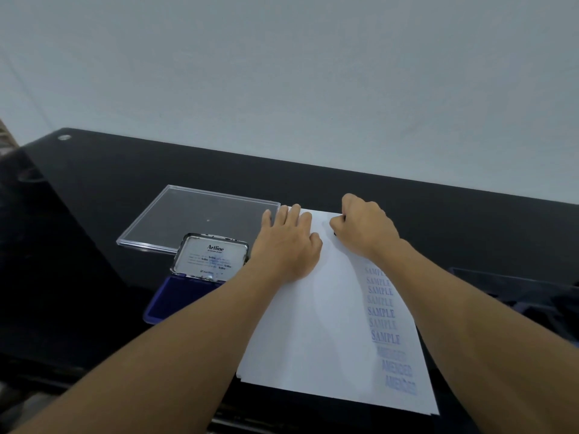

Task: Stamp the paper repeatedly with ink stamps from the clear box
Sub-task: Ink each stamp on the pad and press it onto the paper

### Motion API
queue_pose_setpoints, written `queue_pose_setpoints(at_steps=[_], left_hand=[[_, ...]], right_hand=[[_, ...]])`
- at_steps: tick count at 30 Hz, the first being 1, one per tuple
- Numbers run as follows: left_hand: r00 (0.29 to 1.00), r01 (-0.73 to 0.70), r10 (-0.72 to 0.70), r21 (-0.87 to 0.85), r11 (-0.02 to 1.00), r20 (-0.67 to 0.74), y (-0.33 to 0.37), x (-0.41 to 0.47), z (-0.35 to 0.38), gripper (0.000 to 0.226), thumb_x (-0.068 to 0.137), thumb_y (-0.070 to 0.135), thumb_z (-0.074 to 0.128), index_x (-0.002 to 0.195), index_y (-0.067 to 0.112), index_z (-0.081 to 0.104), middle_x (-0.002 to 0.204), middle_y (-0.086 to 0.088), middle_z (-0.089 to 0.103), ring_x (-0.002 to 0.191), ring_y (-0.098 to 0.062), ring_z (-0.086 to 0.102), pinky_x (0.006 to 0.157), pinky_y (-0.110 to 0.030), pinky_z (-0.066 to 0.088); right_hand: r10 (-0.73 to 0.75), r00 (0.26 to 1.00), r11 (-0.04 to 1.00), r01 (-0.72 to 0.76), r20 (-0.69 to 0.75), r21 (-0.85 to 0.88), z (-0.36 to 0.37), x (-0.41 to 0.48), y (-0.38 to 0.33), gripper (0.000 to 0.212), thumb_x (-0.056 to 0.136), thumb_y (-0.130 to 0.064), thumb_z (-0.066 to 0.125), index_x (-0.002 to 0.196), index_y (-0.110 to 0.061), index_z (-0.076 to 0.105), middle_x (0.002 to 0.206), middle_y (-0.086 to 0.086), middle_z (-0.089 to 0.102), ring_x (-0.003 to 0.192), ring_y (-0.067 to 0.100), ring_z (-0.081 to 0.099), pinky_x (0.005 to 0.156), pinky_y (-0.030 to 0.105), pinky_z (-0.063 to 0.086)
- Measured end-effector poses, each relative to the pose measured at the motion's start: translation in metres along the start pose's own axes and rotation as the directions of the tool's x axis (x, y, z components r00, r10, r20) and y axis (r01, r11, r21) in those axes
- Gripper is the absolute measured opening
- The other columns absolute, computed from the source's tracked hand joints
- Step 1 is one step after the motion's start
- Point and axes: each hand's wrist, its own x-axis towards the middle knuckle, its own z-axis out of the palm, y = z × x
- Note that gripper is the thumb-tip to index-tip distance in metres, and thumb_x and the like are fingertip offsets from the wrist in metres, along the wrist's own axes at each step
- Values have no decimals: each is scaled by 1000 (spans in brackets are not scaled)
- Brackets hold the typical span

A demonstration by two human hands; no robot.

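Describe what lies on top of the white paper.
The left hand lies flat on the paper; the right hand curls round a stamp near its far edge. Blue SAMPLE and AMENDED prints run down its right side. The right hand hides nearly all the stamp.

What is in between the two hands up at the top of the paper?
Just bare white paper sheet, with no stamp marks, between the flat left hand and the right hand gripping a mostly hidden dark stamp. The head view shows it.
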Motion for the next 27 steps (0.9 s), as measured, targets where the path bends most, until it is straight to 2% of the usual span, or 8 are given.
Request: queue_pose_setpoints(at_steps=[6,11,15,19,24,27], left_hand=[[1000,7,-7,0,1000,8,1,0,-2,49,100,34,24,144,14,33,161,-8,21,147,-26,15,120,-54,10],[1000,7,-7,6,1000,9,1,-1,-1,50,100,35,23,144,14,33,161,-8,21,148,-26,15,120,-54,10],[1000,9,-9,4,1000,9,1,-1,-1,49,100,36,22,142,15,34,161,-8,22,148,-27,15,120,-54,11],[1000,8,-8,14,1000,0,1,-1,0,48,99,35,22,140,14,35,160,-8,23,146,-26,17,119,-54,12],[1000,6,-6,10,1000,-4,2,-2,-2,48,99,35,23,141,15,35,160,-7,24,147,-26,17,120,-54,11],[1000,-1,1,7,1000,-5,2,-3,-2,48,99,36,23,141,15,35,160,-7,24,146,-26,18,120,-54,11]], right_hand=[[7,1000,1000,-7,-14,3,1,-6,-2,19,95,-19,46,79,-18,35,69,3,49,56,17,41,50,31,33],[-18,999,999,16,-42,-40,1,-14,-3,29,96,-18,44,73,-21,27,67,1,46,54,15,38,48,29,27],[-2,999,1000,1,-33,-26,3,-9,-3,29,98,-21,45,75,-22,29,68,1,48,55,14,41,49,29,33],[25,1000,1000,-25,0,-1,1,-1,-3,22,96,-22,47,78,-20,35,71,3,51,59,16,44,56,34,40],[-3,999,1000,4,42,-8,-3,-3,0,21,98,-26,47,81,-20,37,72,2,52,58,15,45,53,32,38],[-10,999,1000,10,42,-1,-18,-1,3,19,97,-31,52,86,-16,47,80,4,60,66,19,55,60,37,49]])
